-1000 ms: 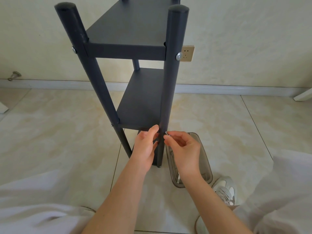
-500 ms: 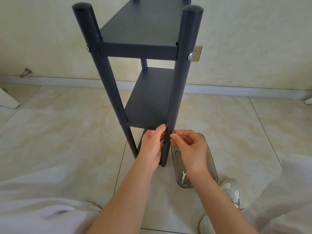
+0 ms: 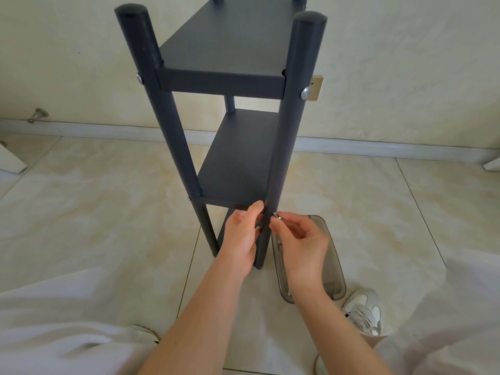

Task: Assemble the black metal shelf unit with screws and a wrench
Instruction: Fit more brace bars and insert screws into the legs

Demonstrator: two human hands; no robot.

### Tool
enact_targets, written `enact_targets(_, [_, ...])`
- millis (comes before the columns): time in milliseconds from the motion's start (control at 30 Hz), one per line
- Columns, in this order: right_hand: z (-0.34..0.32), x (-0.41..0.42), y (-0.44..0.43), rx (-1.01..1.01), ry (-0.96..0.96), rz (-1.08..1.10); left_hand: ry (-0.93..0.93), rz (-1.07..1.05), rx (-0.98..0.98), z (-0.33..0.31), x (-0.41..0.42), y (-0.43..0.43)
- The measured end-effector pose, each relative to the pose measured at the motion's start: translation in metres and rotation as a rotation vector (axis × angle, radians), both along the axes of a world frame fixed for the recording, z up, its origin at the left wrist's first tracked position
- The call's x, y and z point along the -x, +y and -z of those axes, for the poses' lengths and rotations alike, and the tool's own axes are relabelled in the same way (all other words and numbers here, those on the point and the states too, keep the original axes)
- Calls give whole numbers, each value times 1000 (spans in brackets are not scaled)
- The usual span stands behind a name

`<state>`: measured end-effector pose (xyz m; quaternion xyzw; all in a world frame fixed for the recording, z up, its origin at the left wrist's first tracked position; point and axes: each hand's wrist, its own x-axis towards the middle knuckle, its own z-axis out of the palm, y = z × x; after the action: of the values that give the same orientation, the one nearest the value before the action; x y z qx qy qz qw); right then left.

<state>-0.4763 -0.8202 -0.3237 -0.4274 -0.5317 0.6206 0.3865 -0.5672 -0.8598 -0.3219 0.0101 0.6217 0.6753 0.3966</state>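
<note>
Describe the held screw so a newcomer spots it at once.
On the black shelf unit, follow the front right post down to the lower shelf. There the right hand pinches a small silver screw at the post; unlike the fitted screws above, it sits loose in the fingers.

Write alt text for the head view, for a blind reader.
The right hand pinches a silver screw at the near right post of a black metal shelf unit, level with its lower shelf, while the left hand grips that post. A smoky plastic tray lies on the floor.
</note>
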Motion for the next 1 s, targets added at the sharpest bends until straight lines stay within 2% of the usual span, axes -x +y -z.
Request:
enact_targets(367, [0,-1,2,89,45,-7,-17,-26,-13,-1,-1,0])
enact_targets(633, [1,-2,4,-13,-42,-17,-37,-8,-53,2,-1,0])
enact_targets(833, [2,-2,5,73,20,4,-83,31,-129,4,1,-1])
enact_targets(1000, [1,-2,3,-171,-95,-13,-107,18,-147,2,1,-1])
